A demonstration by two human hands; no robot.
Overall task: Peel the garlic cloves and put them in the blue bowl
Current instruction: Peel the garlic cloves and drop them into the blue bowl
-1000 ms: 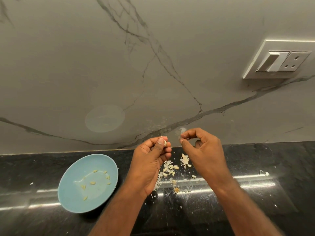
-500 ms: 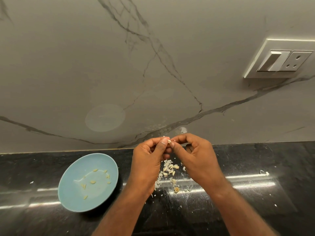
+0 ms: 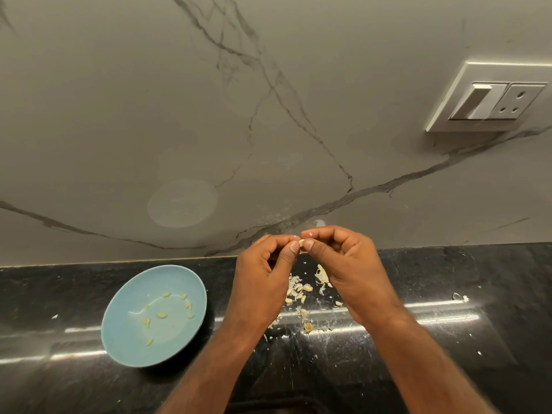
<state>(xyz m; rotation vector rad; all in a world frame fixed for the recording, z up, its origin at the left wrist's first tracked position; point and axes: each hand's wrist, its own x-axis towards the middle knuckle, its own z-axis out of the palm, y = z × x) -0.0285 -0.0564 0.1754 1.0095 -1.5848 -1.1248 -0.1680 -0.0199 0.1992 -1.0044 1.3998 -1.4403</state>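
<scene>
- The hands meet just above the middle of the frame. The left hand [image 3: 265, 273] and the right hand [image 3: 349, 270] come together thumb to thumb and pinch one garlic clove [image 3: 301, 242] between their tips, raised over the black table [image 3: 448, 339].
- The step in hand looks like stripping the skin from this clove. To do it well, one hand should steady the clove by its body. The other's nail should catch a loose edge of skin and pull along the length, not across it.
- The clove is small and probably slippery once bare. A light, close pinch should serve better than a hard squeeze, which could shoot it out onto the table.
- Working right over the pile of skins and cloves [image 3: 298, 291] below the hands confines the litter to one spot, away from the bowl.
- The held clove shows as a small pale cream nub, mostly hidden by the thumbs. I cannot tell whether skin clings to it.
- The blue bowl [image 3: 128, 348] sits at the lower left of the frame, well apart from the hands. A scatter of peeled cloves [image 3: 162, 315], slim and pale yellow, lies in it.
- Once bare, the clove needs only a short carry leftwards to the bowl, easiest for the left hand.
- The pile suggests more cloves are waiting, so the task seems partway through.
</scene>
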